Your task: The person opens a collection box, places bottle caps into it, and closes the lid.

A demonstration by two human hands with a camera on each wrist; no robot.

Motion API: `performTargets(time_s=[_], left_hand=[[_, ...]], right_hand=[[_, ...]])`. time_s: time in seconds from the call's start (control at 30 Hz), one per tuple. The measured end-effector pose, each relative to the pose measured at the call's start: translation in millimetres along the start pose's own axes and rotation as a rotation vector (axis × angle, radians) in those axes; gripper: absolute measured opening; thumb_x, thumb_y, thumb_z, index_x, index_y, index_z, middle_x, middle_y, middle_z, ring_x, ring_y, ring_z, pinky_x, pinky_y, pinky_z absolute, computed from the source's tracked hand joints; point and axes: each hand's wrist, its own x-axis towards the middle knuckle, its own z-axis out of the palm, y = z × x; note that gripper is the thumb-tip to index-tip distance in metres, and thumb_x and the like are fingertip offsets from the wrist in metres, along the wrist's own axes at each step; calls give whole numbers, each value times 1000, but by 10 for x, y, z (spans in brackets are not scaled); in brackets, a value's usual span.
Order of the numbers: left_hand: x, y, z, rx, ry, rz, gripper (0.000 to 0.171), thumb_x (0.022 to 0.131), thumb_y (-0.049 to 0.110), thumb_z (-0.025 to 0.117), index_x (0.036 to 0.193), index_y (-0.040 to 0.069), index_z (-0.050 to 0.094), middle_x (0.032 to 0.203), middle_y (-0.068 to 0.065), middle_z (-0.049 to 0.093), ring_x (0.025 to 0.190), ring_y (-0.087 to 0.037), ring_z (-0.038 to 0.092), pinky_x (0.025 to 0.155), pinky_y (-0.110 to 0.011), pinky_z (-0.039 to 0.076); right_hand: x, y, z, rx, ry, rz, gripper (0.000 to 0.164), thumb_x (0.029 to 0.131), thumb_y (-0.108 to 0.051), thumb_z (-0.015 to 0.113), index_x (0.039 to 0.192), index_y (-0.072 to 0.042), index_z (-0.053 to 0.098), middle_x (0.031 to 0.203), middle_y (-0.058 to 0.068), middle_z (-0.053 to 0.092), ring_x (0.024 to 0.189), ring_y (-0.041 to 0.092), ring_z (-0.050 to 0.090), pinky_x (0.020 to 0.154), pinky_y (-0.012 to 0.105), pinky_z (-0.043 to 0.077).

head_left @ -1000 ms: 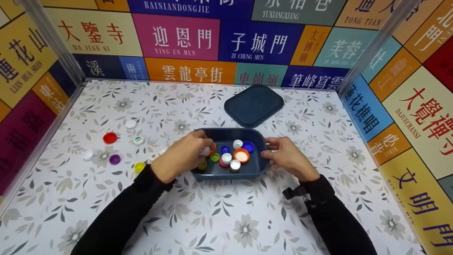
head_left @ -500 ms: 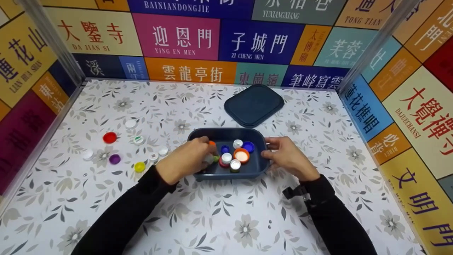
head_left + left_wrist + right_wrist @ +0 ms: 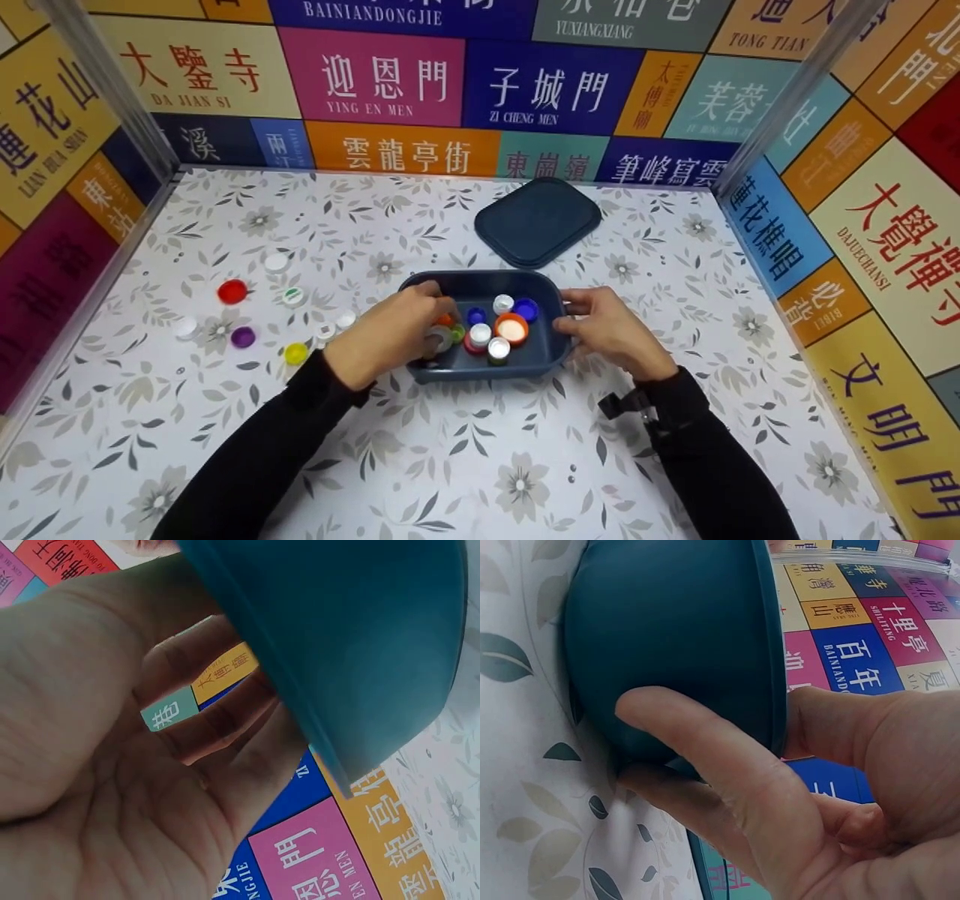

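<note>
A dark blue-grey plastic container stands on the table with several bottle caps inside. My left hand reaches over its left rim. Its fingertips pinch a pale, whitish bottle cap low inside, beside an orange cap and a green cap. In the left wrist view the container wall hides those fingertips. My right hand grips the container's right end, thumb at the rim and fingers along the outer wall. White caps, blue caps and an orange-rimmed cap lie farther right inside.
Loose caps lie left of the container, among them a red cap, a purple cap, a yellow cap and several white ones. Behind the container lies a flat dark lid. Printed panels enclose the table.
My left hand has lowered the pale cap from near the left rim to deeper among the caps in the container. My right hand keeps its grip on the container, which stays in place.
</note>
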Motion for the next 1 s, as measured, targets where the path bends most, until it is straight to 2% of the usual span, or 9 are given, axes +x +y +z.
performTargets(time_s=[0.27,0.5,0.8,1.0], left_hand=[[-10,-25,-67,-12,30,-3,34,100,5,88,134,5,83,129,-20,76,106,-30,76,96,-45,73],[-89,-161,-194,-10,150,38,33,100,7,90,132,6,83,126,-19,78,109,-33,78,98,-48,74],[-242,-422,-448,-33,259,-60,28,107,10,82,135,5,83,126,-20,79,114,-39,80,103,-55,72],[-360,-614,-418,-29,235,-131,33,106,10,83,138,6,82,128,-20,77,112,-40,78,100,-57,71]], right_hand=[[4,-1,17,21,8,-1,64,109,3,68,171,2,53,161,37,66,90,28,87,74,41,77],[-2,-4,32,39,15,-14,65,107,3,67,170,4,53,157,36,69,92,28,86,73,41,77],[-3,5,38,51,18,-24,66,106,3,66,171,5,52,154,36,71,95,28,85,67,37,75],[-11,9,48,56,19,-21,66,106,3,66,171,6,51,152,38,71,93,28,85,67,39,76]])
